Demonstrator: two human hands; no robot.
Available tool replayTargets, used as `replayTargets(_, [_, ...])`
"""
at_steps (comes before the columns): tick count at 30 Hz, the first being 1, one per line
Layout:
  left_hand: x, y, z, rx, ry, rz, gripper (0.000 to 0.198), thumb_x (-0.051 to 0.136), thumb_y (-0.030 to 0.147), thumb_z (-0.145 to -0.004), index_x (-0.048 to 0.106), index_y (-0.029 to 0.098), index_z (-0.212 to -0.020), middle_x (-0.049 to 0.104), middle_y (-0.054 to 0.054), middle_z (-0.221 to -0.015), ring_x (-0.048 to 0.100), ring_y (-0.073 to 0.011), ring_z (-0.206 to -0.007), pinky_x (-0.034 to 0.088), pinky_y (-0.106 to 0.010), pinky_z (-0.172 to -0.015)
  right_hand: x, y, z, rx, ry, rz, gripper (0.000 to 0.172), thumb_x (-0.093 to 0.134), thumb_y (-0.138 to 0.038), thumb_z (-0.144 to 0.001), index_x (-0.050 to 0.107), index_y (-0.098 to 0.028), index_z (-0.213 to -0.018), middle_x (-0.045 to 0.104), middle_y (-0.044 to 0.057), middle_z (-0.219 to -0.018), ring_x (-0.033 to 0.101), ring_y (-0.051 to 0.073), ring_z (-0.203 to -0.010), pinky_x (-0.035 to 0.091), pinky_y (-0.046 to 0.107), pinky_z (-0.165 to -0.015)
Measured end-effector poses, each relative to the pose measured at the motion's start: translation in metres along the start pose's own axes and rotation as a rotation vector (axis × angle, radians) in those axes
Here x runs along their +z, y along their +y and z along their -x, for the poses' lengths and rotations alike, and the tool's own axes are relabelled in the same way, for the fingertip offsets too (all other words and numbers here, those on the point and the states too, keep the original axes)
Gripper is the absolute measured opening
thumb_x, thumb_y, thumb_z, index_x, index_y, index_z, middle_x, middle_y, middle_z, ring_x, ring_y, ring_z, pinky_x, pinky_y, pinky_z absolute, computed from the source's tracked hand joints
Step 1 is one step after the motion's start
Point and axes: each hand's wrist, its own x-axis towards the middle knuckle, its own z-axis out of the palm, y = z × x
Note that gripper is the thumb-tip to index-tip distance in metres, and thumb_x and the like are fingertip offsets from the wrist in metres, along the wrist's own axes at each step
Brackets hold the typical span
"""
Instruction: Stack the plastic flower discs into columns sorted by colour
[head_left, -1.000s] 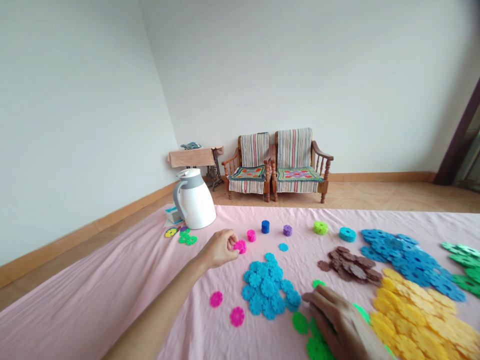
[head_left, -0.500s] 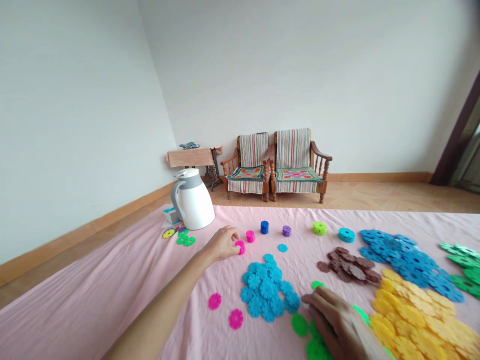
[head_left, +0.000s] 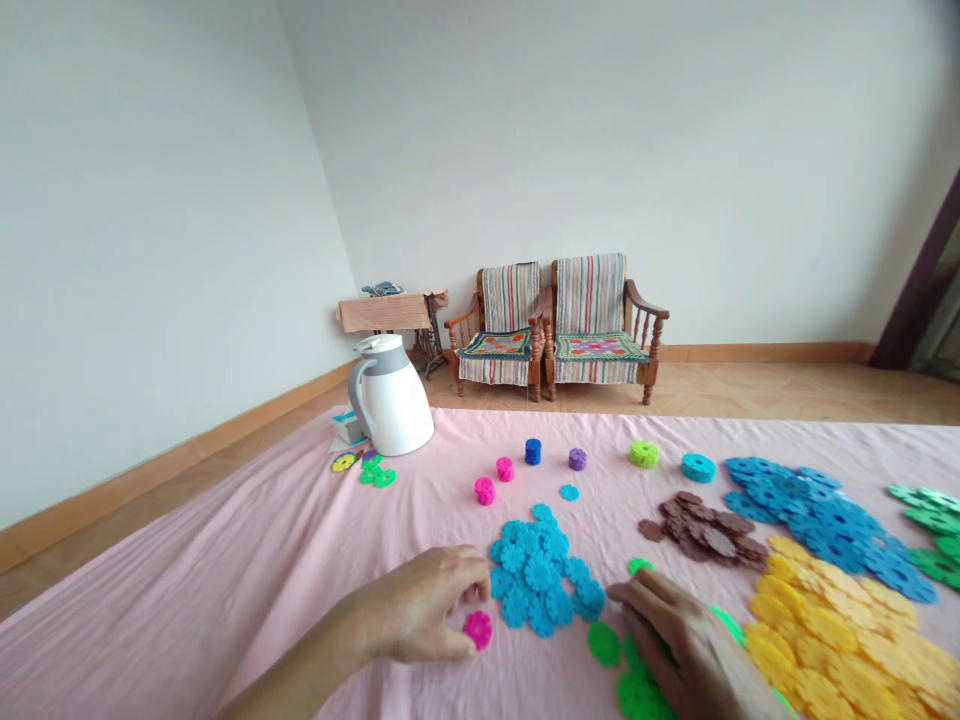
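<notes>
My left hand [head_left: 431, 603] is open, its thumb and fingers apart around a pink flower-shaped disc [head_left: 478, 630] lying on the cloth. A loose pile of light-blue flower discs [head_left: 536, 570] sits just right of its fingertips. My right hand [head_left: 682, 640] rests with fingers stretched over green discs [head_left: 641, 692], their tips beside the blue pile's right edge. Beyond my hands stand two pink disc stacks [head_left: 484, 491], a dark-blue stack [head_left: 533, 452] and a purple stack [head_left: 577, 459]. A single blue disc [head_left: 570, 493] lies in front of them.
Yellow discs [head_left: 825, 630], brown discs [head_left: 705, 530] and larger blue discs [head_left: 825, 520] are heaped at the right. Lime [head_left: 643, 454] and teal [head_left: 698, 467] stacks stand farther back. A white jug [head_left: 401, 405] stands at the far left of the pink cloth [head_left: 247, 560].
My left hand has let go of the nearer pink stack and come back toward me to the loose pink disc. Another loose pink disc is now out of sight. My right hand stays put.
</notes>
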Motion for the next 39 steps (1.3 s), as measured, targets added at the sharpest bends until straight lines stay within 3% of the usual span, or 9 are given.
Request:
replayTargets(5, [0.011, 0.003, 0.002, -0.014, 0.034, 0.048, 0.025, 0.061, 0.009, -0.063, 0.061, 0.021, -0.085, 0.057, 0.001, -0.089, 0.053, -0.0112, -0.072, 0.042, -0.02, -0.066, -0.002, -0.004, -0.002, 0.009, -0.022, -0.039, 0.028, 0.038, -0.026, -0.098, 0.066, -0.025, -0.101, 0.069, 0.005, -0.093, 0.068, 0.016, -0.086, 0.052, 0.023, -0.075])
replayTargets(13, [0.019, 0.004, 0.0, 0.017, 0.097, -0.059, 0.019, 0.052, 0.008, -0.057, 0.049, 0.02, -0.072, 0.058, 0.001, -0.084, 0.054, -0.0137, -0.073, 0.042, -0.022, -0.063, -0.002, -0.004, -0.002, 0.018, -0.021, -0.074, 0.028, 0.038, -0.026, -0.098, 0.066, -0.024, -0.101, 0.068, 0.005, -0.093, 0.067, 0.016, -0.086, 0.051, 0.023, -0.076])
replayTargets(18, [0.001, -0.008, -0.017, 0.01, 0.232, -0.062, 0.022, 0.054, 0.01, -0.059, 0.052, 0.02, -0.078, 0.057, -0.001, -0.085, 0.054, -0.0157, -0.076, 0.043, -0.024, -0.067, -0.006, -0.008, -0.003, 0.027, -0.025, -0.102, 0.027, 0.038, -0.025, -0.097, 0.065, -0.024, -0.1, 0.067, 0.005, -0.091, 0.067, 0.016, -0.083, 0.051, 0.024, -0.073])
replayTargets(23, [-0.02, -0.034, -0.05, -0.057, 0.434, -0.022, 0.021, 0.056, 0.009, -0.061, 0.055, 0.018, -0.08, 0.057, -0.001, -0.082, 0.055, -0.0144, -0.071, 0.044, -0.024, -0.064, -0.006, -0.008, -0.003, 0.02, -0.005, -0.083, 0.027, 0.04, -0.026, -0.097, 0.066, -0.024, -0.099, 0.068, 0.005, -0.091, 0.068, 0.017, -0.084, 0.052, 0.024, -0.073])
replayTargets(27, [-0.026, -0.053, -0.074, -0.112, 0.536, -0.03, 0.017, 0.06, 0.011, -0.063, 0.056, 0.017, -0.078, 0.058, -0.001, -0.08, 0.056, -0.0148, -0.071, 0.044, -0.024, -0.065, -0.003, -0.006, -0.001, 0.006, 0.017, -0.049, 0.026, 0.041, -0.026, -0.097, 0.066, -0.024, -0.103, 0.069, 0.006, -0.094, 0.068, 0.018, -0.088, 0.053, 0.024, -0.073])
replayTargets(39, [-0.023, -0.07, -0.096, -0.114, 0.492, -0.07, 0.015, 0.063, 0.013, -0.063, 0.062, 0.017, -0.077, 0.06, -0.001, -0.079, 0.058, -0.017, -0.074, 0.044, -0.024, -0.066, 0.0, -0.003, -0.001, -0.044, 0.101, -0.034, 0.027, 0.04, -0.027, -0.097, 0.066, -0.023, -0.103, 0.07, 0.006, -0.092, 0.069, 0.017, -0.083, 0.053, 0.024, -0.072])
